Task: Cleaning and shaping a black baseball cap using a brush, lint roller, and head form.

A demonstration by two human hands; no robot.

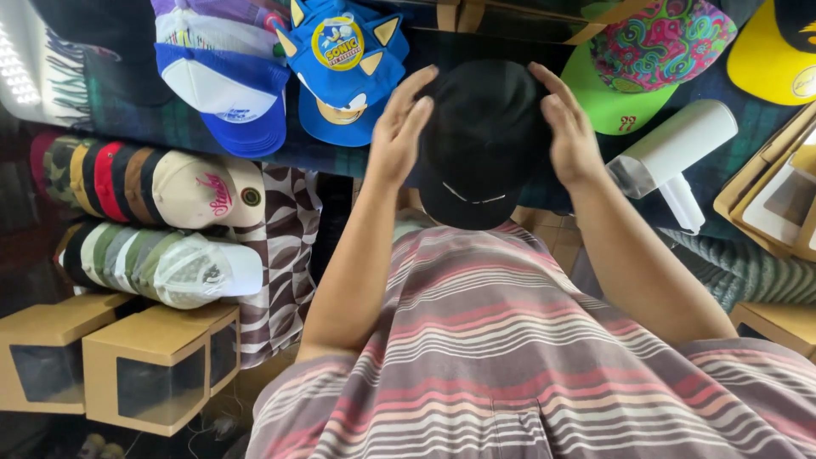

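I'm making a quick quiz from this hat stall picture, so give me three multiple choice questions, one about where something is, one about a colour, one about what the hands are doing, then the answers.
1. Where does the white handheld steamer lie?
A. To the right of the black cap
B. Left of the black cap, on the cardboard boxes
C. On the stacked caps

2. What colour is the cap with pointed yellow ears?
A. Red
B. Blue
C. Green

3. How do the hands stand at the black cap?
A. Both rest in the lap
B. One holds the steamer
C. One on each side of the cap, fingers open

Answers:
1 A, the steamer lies beyond the right hand.
2 B, its crown and brim are blue.
3 C, the left hand and the right hand flank the cap, fingers spread rather than closed in a grip.
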